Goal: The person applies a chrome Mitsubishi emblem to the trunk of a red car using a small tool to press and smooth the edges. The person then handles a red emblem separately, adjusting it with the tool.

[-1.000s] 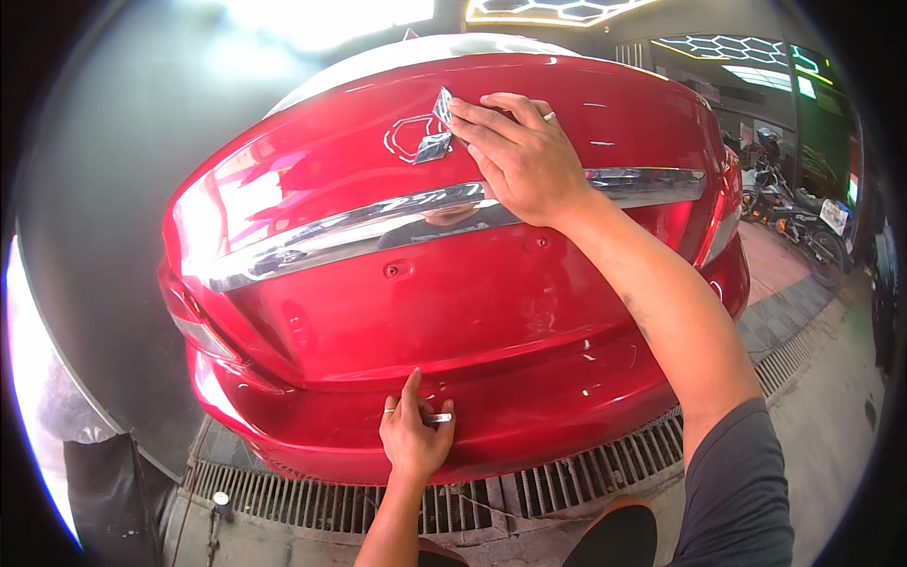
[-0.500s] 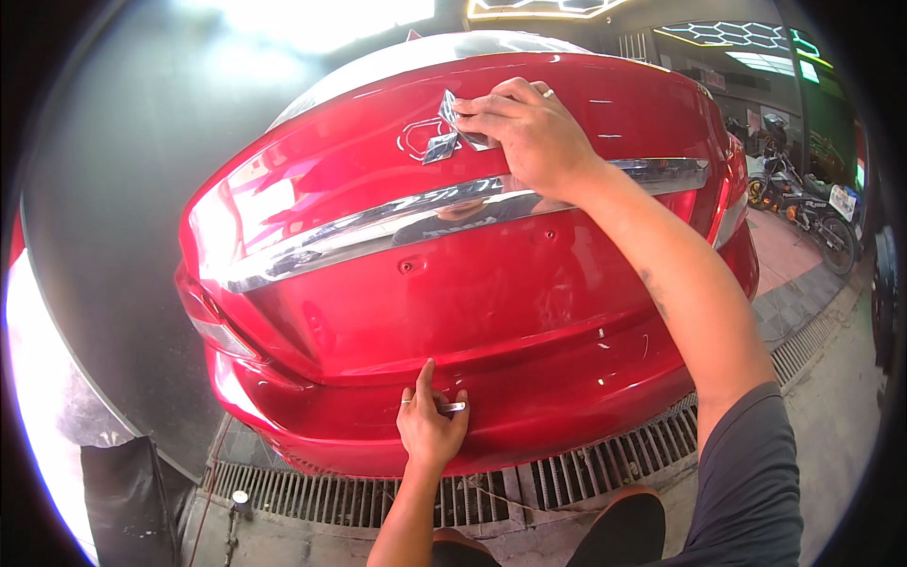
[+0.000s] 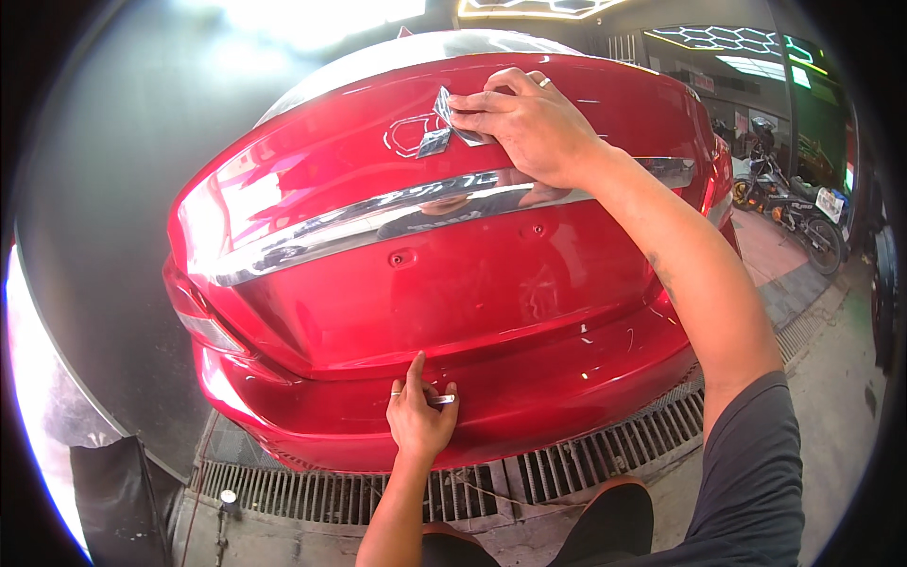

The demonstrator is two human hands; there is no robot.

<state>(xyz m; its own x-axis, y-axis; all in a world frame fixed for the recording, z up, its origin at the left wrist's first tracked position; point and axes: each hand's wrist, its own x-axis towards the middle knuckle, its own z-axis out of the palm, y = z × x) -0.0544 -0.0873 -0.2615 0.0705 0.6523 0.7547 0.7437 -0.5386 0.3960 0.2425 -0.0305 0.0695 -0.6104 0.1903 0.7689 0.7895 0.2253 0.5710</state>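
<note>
A chrome car emblem point(image 3: 434, 143) of three diamonds lies against the trunk lid point(image 3: 312, 180) of a red car. My right hand point(image 3: 534, 128) has its fingertips on the emblem's upper and right diamonds and partly covers them. Lower down, my left hand point(image 3: 422, 420) is at the seam between the lid and the bumper point(image 3: 529, 406), its index finger stretched up to that seam. Its other fingers are curled round a small silver-white object point(image 3: 440, 400); only one end sticks out to the right, so its kind is unclear.
A chrome trim bar point(image 3: 350, 227) crosses the lid below the emblem. Under the bumper runs a metal floor grate point(image 3: 312, 496). A dark draped cover point(image 3: 118, 496) stands at the lower left, and a motorcycle point(image 3: 794, 213) is parked at the far right.
The whole view has shifted slightly, so the car sits a little further left. Both hands keep nearly the same places on the car.
</note>
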